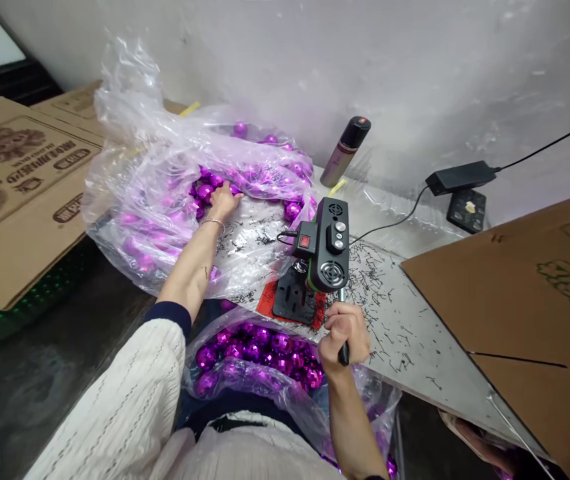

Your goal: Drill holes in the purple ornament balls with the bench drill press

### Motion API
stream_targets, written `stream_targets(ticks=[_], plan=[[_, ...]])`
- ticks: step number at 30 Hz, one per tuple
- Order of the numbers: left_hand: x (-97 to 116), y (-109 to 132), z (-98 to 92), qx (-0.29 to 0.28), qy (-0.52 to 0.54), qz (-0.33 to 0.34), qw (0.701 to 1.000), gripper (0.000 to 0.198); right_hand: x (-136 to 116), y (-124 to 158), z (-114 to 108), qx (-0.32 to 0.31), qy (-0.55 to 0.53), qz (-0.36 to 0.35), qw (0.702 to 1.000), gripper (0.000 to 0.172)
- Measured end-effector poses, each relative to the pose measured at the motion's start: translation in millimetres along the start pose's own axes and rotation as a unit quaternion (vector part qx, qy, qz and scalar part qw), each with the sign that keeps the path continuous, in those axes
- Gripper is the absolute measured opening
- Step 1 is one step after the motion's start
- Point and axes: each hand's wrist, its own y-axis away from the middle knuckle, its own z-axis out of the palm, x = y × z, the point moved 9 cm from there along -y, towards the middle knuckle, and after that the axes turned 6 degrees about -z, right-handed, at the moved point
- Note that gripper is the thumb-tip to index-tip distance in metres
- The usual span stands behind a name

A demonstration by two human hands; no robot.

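My left hand [225, 201] reaches into a clear plastic bag [135, 160] and touches shiny purple balls [205, 193], its thumb and fingers apart. My right hand [345, 333] is closed around a black-tipped lever handle [344, 353]. The handle's metal shaft runs up to a small black machine [332, 247] with round vents, knobs and a red switch. Under the machine, a black slotted base plate [295, 297] rests on a red sheet [266, 300]. A second open plastic bag in my lap holds more faceted purple balls [265, 347].
Short dark bits litter the grey tabletop [415, 333]. Against the wall stand a spray can [345, 152] and a black power adapter [462, 177] with its cable. Cardboard boxes flank the table, one at left [25, 180], one at right [529, 287].
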Motion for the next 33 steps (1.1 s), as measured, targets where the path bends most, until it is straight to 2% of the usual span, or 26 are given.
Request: stream_targets(ticks=[2,4,7,10,12,14,16,19,22,24,28,33], plan=[[-6.7,4.5,4.2,-0.012,0.062,-0.004,0.998,0.056,-0.2,-0.1,0.8,-0.006,0.006,-0.006,1.000,0.028],[-16.8,12.2,7.4,-0.063,0.167,-0.031,0.983,0.058,-0.9,-1.0,1.7,-0.013,0.014,-0.014,1.000,0.028],[-31.1,37.4,4.2,-0.160,0.324,-0.090,0.928,0.055,-2.8,-3.7,3.1,-0.019,0.020,-0.025,0.999,0.028],[-39.0,80.6,-14.7,-0.204,0.369,-0.103,0.901,0.045,-3.1,-5.8,3.6,-0.014,0.018,-0.024,0.999,0.028],[-41.8,116.8,-24.3,-0.225,0.362,-0.091,0.900,0.048,-2.7,-6.5,3.6,-0.007,0.011,-0.022,1.000,0.028],[-45.8,153.9,-24.9,-0.239,0.350,-0.076,0.902,0.057,-2.5,-7.1,3.3,0.001,0.002,-0.022,1.000,0.028],[-52.6,187.9,-13.2,-0.248,0.341,-0.064,0.904,0.062,-3.1,-7.9,3.3,0.003,-0.003,-0.025,1.000,0.027],[-67.5,228.1,26.3,-0.265,0.329,-0.067,0.904,0.058,-3.9,-9.3,3.7,-0.001,-0.001,-0.028,1.000,0.028],[-78.0,250.8,67.8,-0.263,0.331,-0.070,0.904,0.063,-4.1,-9.3,3.4,-0.003,-0.001,-0.029,1.000,0.029],[-77.7,257.0,84.7,-0.251,0.347,-0.053,0.902,0.066,-3.7,-8.3,3.6,-0.005,-0.003,-0.030,1.000,0.028],[-70.1,259.0,97.8,-0.244,0.346,-0.005,0.906,0.063,-2.1,-5.6,4.4,-0.008,-0.011,-0.031,0.999,0.026],[-58.0,260.3,92.4,-0.184,0.213,0.111,0.953,0.063,-0.2,-4.2,4.6,-0.009,-0.005,-0.027,1.000,0.025]])
